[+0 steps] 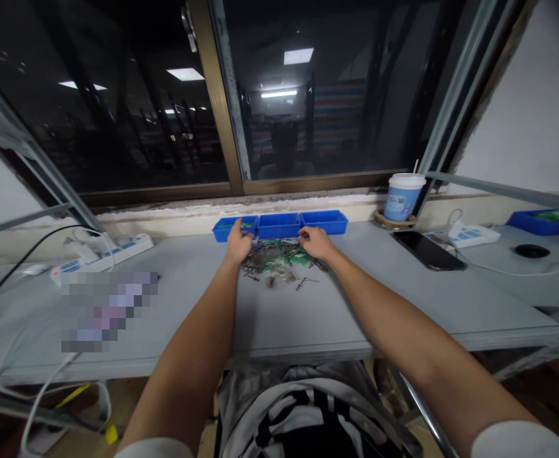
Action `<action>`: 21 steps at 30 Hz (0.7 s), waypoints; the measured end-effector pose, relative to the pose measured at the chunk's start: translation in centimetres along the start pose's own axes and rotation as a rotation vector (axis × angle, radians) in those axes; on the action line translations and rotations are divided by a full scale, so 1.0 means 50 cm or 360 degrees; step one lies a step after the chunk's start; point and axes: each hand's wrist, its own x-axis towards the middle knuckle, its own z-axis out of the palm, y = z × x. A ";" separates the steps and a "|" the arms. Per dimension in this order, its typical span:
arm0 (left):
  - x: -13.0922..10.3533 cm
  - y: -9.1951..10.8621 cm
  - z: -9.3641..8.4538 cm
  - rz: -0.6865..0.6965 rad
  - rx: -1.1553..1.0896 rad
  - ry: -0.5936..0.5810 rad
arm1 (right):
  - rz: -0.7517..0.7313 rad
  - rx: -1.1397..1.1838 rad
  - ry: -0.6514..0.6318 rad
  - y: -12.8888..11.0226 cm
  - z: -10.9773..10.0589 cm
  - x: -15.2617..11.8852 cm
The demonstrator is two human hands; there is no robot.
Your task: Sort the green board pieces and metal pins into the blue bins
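While it lies loose, pile [275, 257]: work apparently left.
Tray [221, 235] behind pile's left: green pieces [247, 224] already in.
Left hand [240, 244]: half-spread; hold unclear.
Right hand [318, 242]: narrow; hold unclear.

Left blue tray [225, 235]: stood upright, held green contents [247, 224].
Middle blue tray [278, 233]: stood between the other two.
Right blue tray [327, 228]: stood at the row's end.
Small-parts pile [263, 259]: lay loose just before the trays, mixed slim metal pieces [302, 282] with green material [300, 258].
Clear plastic [282, 275]: lay crumpled among the metal.
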 end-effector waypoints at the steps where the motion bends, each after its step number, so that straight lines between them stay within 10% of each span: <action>1: -0.005 0.003 0.002 0.0105 0.0225 -0.0045 | -0.0052 -0.0011 -0.0027 0.001 0.000 -0.001; 10: -0.047 0.040 0.025 0.0491 0.0913 -0.0532 | -0.0311 0.0005 -0.0289 0.003 -0.001 -0.009; 21: -0.073 0.054 0.048 0.0768 0.0854 -0.0617 | -0.0328 -0.0039 -0.0291 0.003 0.000 -0.009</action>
